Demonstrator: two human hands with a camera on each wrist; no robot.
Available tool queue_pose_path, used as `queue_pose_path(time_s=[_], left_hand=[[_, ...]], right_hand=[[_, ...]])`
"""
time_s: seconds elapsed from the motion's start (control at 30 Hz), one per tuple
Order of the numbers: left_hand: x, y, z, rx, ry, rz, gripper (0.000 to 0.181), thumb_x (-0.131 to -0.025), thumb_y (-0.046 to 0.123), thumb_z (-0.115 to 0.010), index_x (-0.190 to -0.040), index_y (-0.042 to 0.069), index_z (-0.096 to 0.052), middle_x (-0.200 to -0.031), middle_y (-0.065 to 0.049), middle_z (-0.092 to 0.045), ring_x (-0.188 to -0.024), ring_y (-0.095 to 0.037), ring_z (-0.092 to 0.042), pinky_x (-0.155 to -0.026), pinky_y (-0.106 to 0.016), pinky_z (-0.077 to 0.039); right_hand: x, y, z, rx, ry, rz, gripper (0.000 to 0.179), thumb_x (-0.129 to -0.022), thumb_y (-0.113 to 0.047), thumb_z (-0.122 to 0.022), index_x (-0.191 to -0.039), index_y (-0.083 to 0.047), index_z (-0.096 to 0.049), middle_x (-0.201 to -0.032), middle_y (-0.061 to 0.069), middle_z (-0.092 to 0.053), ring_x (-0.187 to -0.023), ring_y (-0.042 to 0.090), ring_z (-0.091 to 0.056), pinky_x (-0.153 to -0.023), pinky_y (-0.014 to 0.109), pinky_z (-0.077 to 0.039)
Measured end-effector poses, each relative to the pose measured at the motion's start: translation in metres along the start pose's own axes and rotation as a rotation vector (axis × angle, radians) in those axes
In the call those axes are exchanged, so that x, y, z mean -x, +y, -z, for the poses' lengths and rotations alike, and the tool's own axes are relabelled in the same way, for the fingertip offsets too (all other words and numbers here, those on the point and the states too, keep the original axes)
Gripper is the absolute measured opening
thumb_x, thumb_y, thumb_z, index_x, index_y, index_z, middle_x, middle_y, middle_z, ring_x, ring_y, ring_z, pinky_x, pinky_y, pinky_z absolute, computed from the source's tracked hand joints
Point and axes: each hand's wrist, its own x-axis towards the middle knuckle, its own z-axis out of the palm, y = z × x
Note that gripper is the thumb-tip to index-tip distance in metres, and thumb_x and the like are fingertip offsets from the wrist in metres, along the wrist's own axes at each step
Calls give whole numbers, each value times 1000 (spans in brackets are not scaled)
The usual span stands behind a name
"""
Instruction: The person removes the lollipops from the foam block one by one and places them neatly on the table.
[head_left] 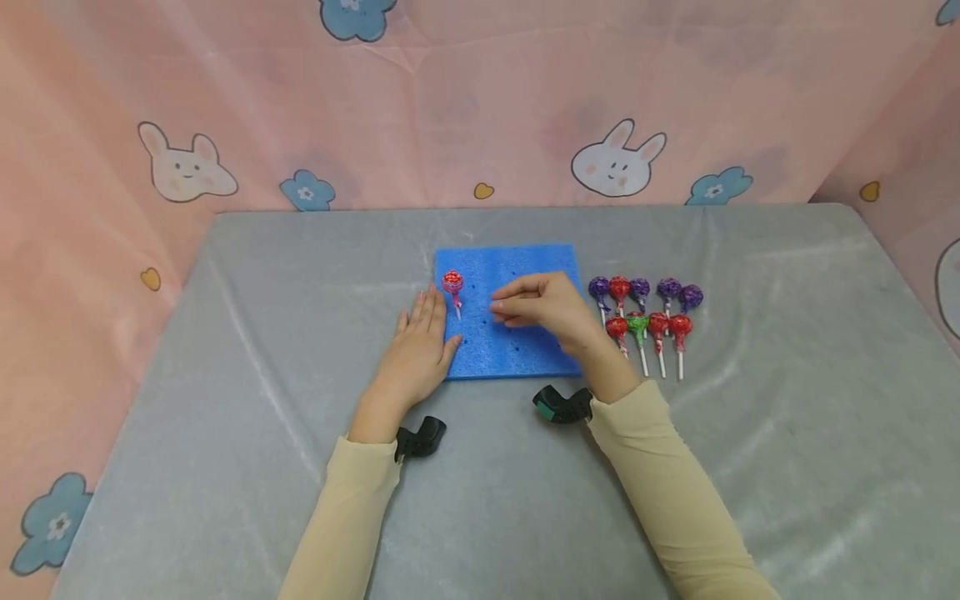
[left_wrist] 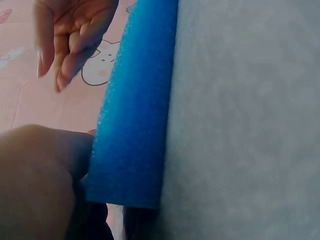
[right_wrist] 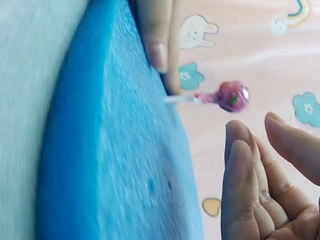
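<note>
A blue foam block [head_left: 517, 350] with small dark holes lies on the table. One red-wrapped lollipop [head_left: 452, 282] stands upright near its left edge, its white stick in the foam. My left hand [head_left: 414, 350] rests along the block's left side with straight fingers, the thumb over the front left corner. Above the middle of the block is my right hand [head_left: 551, 308], to the right of the standing lollipop. In the right wrist view, thumb and fingers of the right hand [right_wrist: 265, 195] are apart with nothing between them, near the lollipop [right_wrist: 233, 96].
Right of the block, several wrapped lollipops lie in two rows: purple [head_left: 691, 296], red [head_left: 681, 325] and green [head_left: 637, 322], sticks toward me. A grey cloth [head_left: 247, 375] covers the table. Behind it hangs a pink curtain [head_left: 480, 100] with rabbit and flower prints.
</note>
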Motion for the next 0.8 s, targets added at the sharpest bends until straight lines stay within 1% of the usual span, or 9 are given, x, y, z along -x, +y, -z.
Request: queue_pose_path(time_s=[0.1,0.23,0.33,0.5,0.57,0.67,0.73,0.8], left_hand=[[0,0,0,4,1,4,66,-103,35,-32,-149,-2,-3,-157,-13,4,-143,-26,5,-114,-45,-2],[0,0,0,7,2,5,66,-103,35,-32,-149,-1,-3,-157,-13,4,-143,-26,4,-114,-45,-1],[0,-1,0,9,6,0,66,-103,35,-32,-149,-2,-3,-157,-14,4,-143,-26,4,-114,-45,-2],[0,-2,0,10,6,6,66,-103,34,-32,-149,-2,-3,-157,-14,3,-143,-26,4,-114,-45,-2],[-1,-2,0,10,4,9,66,-103,35,-32,-149,-2,-3,-157,-14,3,-143,-26,4,-114,-45,-2],[-2,-1,-1,10,-1,10,66,-103,35,-32,-149,-1,-3,-157,-13,4,-143,-25,5,-114,-45,-2],[-2,-1,-1,12,1,5,66,-103,35,-32,-149,-1,-3,-157,-14,4,-143,-25,5,-114,-45,-2],[-1,-1,0,13,2,4,66,-103,35,-32,-149,-1,-3,-156,-14,4,-143,-25,5,-114,-45,-2]], right_hand=[[-5,1,-8,-12,9,0,26,-84,2,-67,-105,17,-63,-85,13,-71,-73,13,-69,-70,31,-56],[-12,1,-18,-53,44,-1,26,-84,2,-67,-105,16,-63,-86,13,-71,-73,13,-69,-71,31,-56],[-18,2,-25,-85,69,12,26,-84,2,-67,-105,17,-63,-85,12,-71,-73,12,-68,-72,31,-56],[-24,6,-34,-132,78,25,26,-83,5,-66,-105,19,-61,-82,9,-70,-71,10,-68,-72,30,-56],[-24,8,-37,-144,91,15,25,-83,6,-66,-105,18,-62,-80,6,-69,-70,9,-67,-72,29,-56],[-23,11,-39,-146,120,10,23,-84,6,-66,-104,18,-63,-78,6,-69,-69,8,-67,-72,28,-55],[-22,12,-41,-123,137,16,23,-84,5,-66,-103,16,-64,-79,8,-70,-70,7,-67,-72,27,-55],[-21,13,-42,-92,148,35,23,-83,4,-68,-102,16,-64,-83,14,-70,-71,7,-66,-72,27,-55]])
